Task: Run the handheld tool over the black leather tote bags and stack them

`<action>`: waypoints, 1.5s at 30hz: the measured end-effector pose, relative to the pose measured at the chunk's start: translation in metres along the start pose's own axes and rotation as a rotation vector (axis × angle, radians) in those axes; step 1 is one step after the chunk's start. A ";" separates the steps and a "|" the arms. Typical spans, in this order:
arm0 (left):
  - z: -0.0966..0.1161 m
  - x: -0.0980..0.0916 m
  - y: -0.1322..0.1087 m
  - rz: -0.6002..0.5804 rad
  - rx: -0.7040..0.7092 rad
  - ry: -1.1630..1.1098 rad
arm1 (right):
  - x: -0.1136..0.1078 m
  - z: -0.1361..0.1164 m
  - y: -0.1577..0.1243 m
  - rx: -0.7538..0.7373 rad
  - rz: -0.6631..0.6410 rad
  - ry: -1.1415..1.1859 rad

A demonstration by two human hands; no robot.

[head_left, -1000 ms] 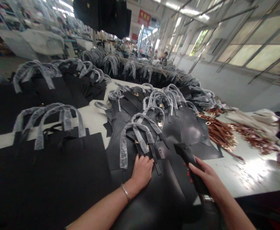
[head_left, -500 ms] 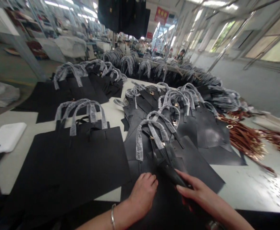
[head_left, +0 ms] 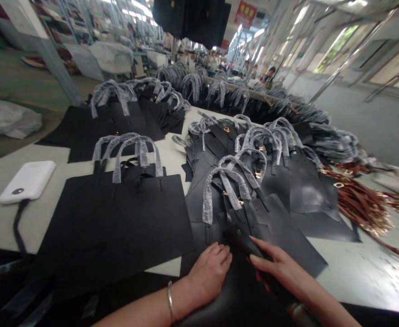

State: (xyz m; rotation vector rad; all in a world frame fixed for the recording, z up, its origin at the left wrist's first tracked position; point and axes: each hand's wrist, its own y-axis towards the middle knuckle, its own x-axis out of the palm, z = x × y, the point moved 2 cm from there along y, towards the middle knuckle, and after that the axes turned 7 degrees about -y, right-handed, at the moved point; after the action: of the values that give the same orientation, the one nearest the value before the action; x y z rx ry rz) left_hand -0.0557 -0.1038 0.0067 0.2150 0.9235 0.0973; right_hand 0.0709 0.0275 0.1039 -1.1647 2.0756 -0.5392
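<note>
My right hand (head_left: 276,268) is wrapped round a long black hand tool (head_left: 242,240), whose front end is over a black leather bag panel (head_left: 235,284). What kind of tool it is, I cannot make out. My left hand (head_left: 209,272), a silver bangle on its wrist, rests on the same panel just left of the tool. Its fingers are bent and close together; anything under them is hidden. Beyond both hands lie more black bag panels with plastic-wrapped handles (head_left: 207,204) and small gold buckles (head_left: 258,174).
At left, another black bag panel (head_left: 124,227) with wrapped handles lies on the pale table (head_left: 83,154). A white box-shaped device (head_left: 32,179) with a black cable is beside it. Brown straps (head_left: 363,200) are heaped at right. Behind, wrapped handles hang along a rail (head_left: 240,86).
The camera view has turned slightly left, so the scene sits further right. Both hands stay at the same panel, with the tool still in my right hand.
</note>
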 end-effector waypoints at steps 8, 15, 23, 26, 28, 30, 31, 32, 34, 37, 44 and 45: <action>-0.029 -0.033 0.008 0.201 -0.186 -0.037 | 0.003 -0.020 -0.001 -0.072 0.023 0.001; -0.054 -0.060 0.001 0.317 -0.455 0.146 | 0.029 -0.038 0.008 -0.048 -0.194 0.023; -0.066 -0.077 -0.016 0.336 -0.510 0.226 | 0.027 -0.047 0.029 -0.071 -0.274 0.026; -0.074 -0.082 -0.023 0.347 -0.495 0.209 | 0.021 -0.043 0.026 -0.030 -0.315 0.053; -0.077 -0.082 -0.025 0.360 -0.493 0.194 | 0.022 -0.043 0.026 -0.010 -0.333 0.078; -0.078 -0.081 -0.026 0.380 -0.508 0.185 | 0.025 -0.048 0.030 -0.016 -0.291 0.062; -0.078 -0.080 -0.027 0.390 -0.513 0.182 | 0.027 -0.052 0.032 -0.034 -0.233 0.036; -0.078 -0.079 -0.027 0.398 -0.516 0.178 | 0.029 -0.056 0.034 -0.057 -0.162 0.004; -0.078 -0.079 -0.028 0.405 -0.507 0.158 | 0.030 -0.065 0.036 -0.102 -0.031 -0.044; -0.078 -0.081 -0.032 0.379 -0.472 0.096 | 0.033 -0.075 0.035 -0.112 -0.049 -0.046; -0.080 -0.102 -0.048 0.335 -0.554 0.101 | 0.055 -0.074 0.038 -0.146 -0.369 -0.126; -0.081 -0.105 -0.050 0.331 -0.567 0.104 | 0.057 -0.074 0.040 -0.149 -0.380 -0.133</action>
State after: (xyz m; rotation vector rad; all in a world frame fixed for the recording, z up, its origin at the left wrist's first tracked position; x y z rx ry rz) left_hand -0.1836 -0.1591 0.0300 -0.1688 0.9215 0.6724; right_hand -0.0266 0.0003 0.1076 -1.6530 1.8134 -0.4714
